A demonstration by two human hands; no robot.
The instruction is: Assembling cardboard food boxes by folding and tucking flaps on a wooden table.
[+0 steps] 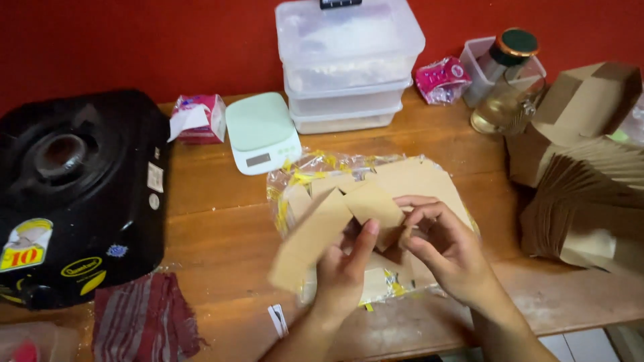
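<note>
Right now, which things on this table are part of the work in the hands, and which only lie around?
In use:
- left hand and right hand, both on the brown cardboard blank
- flat blanks in plastic wrap
- stack of folded boxes

Lying about:
- kitchen scale
- plastic tubs
- tissue pack
- glass jar
- black appliance
- striped cloth

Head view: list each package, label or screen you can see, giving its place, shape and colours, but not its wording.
Scale screen: small grey rectangle on the pale green scale, table centre.
Tissue pack: pink and white, left of the scale.
Pink wrapper: crumpled, right of the clear tubs.
Stickers: yellow and white, on the black appliance, far left.
Plastic bag: clear with yellow print, under the hands.
</note>
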